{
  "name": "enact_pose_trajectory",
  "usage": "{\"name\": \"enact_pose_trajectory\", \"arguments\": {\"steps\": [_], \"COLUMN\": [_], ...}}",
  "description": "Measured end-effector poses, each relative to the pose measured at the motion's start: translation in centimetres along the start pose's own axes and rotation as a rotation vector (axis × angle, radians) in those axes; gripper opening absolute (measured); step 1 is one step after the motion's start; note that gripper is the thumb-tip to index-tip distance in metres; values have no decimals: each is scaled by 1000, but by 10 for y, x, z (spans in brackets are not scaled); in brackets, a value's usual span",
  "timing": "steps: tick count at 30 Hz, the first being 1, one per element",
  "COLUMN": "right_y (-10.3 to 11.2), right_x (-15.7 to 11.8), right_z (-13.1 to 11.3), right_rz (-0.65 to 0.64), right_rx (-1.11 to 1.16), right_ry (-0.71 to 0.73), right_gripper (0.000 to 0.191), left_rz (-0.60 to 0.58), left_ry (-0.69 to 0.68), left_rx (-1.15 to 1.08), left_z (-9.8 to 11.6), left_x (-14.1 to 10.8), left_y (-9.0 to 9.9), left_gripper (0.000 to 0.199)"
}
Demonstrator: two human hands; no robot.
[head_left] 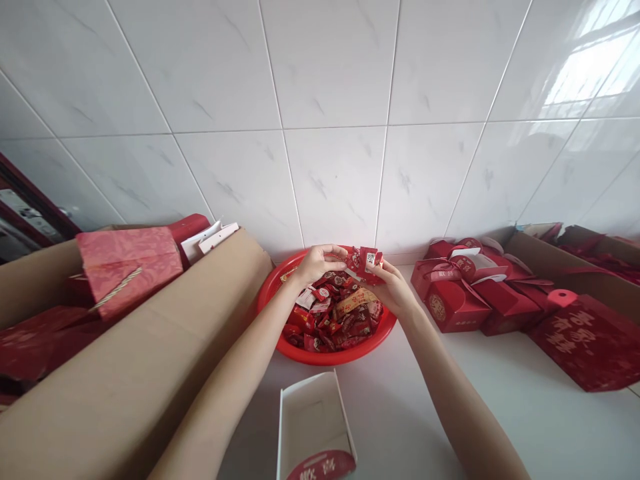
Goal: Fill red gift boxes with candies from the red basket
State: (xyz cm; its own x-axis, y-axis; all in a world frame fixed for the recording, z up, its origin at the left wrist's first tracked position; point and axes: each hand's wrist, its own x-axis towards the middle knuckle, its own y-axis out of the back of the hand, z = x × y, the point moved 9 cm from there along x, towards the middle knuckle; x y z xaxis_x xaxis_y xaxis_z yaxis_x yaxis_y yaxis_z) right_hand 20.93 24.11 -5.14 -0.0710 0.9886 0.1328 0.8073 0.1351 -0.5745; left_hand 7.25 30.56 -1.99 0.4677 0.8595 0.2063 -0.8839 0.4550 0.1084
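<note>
Over the far side of a red plastic basin (320, 360) my two hands meet. My right hand (395, 287) is closed on red wrapped candies (369, 261), one showing a small printed square code. My left hand (320, 263) is closed just left of them, fingertips pinched near the wrappers; whether it grips one of them is hard to see. Many wrapped candies (335, 317), mostly red with some white and gold, fill the basin. In front of the basin stands an open gift box (315, 420) with white inner walls and a red front flap.
At left, a large cardboard carton (200, 313) holds red gift bags (133, 263). Folded red gift boxes (457, 303) cluster on the right, beside a red printed bag (590, 340) and another carton (560, 260). A white tiled wall (335, 180) rises behind.
</note>
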Motion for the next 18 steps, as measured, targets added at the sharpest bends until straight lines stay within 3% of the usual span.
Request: {"name": "enact_pose_trajectory", "arguments": {"steps": [3,5,7,11,14,18], "right_y": [3,6,7,5,3,0], "right_x": [1,1,1,0,0,-1], "right_z": [-2,-2,-4,-5,-3,-3], "right_rz": [19,41,52,43,43,32], "right_rx": [-7,-13,-25,-53,-54,-54], "right_ry": [29,39,44,40,11,6], "right_gripper": [33,34,34,32,33,30], "left_rz": [-94,-102,-57,61,13,-93], "left_ry": [9,8,35,155,331,525], "left_rx": [15,50,97,359,572,787], "left_z": [1,4,7,13,8,-11], "left_x": [-2,-2,-1,-9,-25,-47], "left_y": [-11,-9,3,48,71,79], "left_gripper": [38,37,38,39,35,29]}}
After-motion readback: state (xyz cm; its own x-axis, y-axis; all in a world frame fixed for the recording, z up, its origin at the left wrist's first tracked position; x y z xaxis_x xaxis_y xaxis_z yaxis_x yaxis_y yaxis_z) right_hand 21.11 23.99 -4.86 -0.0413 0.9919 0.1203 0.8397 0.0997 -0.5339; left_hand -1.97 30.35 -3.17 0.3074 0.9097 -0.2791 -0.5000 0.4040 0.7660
